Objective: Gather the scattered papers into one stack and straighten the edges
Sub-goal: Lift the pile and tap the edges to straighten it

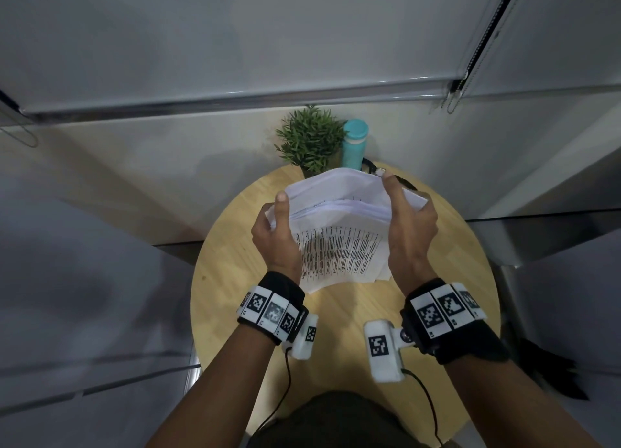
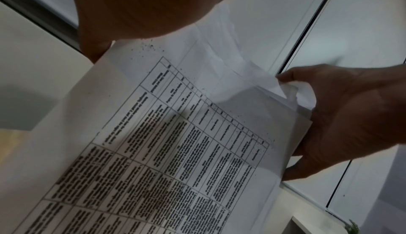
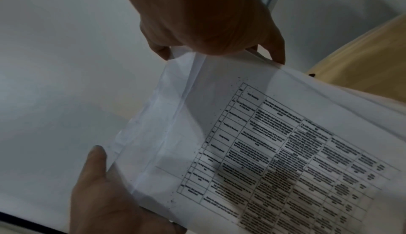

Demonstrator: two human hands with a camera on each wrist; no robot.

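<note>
Head view: a stack of white printed paper sheets (image 1: 339, 242) is held upright above the round light-wood counter (image 1: 437, 279), lower edge near or on the counter top; contact not clear. The front sheet carries a dense black-text table. The top edges are uneven and fan apart into several layers, bowed toward the back. The left hand (image 1: 275, 236) grips the stack's left edge, thumb up along the front, fingers wrapped behind. The right hand (image 1: 408, 226) grips the right edge the same way, thumb near the top corner. Both wrists wear black bands with white coded tags. Behind the stack stand a small green potted plant (image 1: 311, 140) and a teal cylindrical bottle (image 1: 354, 142), just beside each other at the counter's far rim.

Left wrist view: the stack (image 2: 175, 142) runs diagonally, its table grid sharp, with toner specks in the margin. The right hand (image 2: 351, 116) clasps the far edge, where the sheet corners are crumpled and staggered.

Right wrist view: the stack (image 3: 252, 151) shows offset, translucent overlapping edges. The left hand (image 3: 103, 194) cups the lower edge, thumb on the front.
</note>
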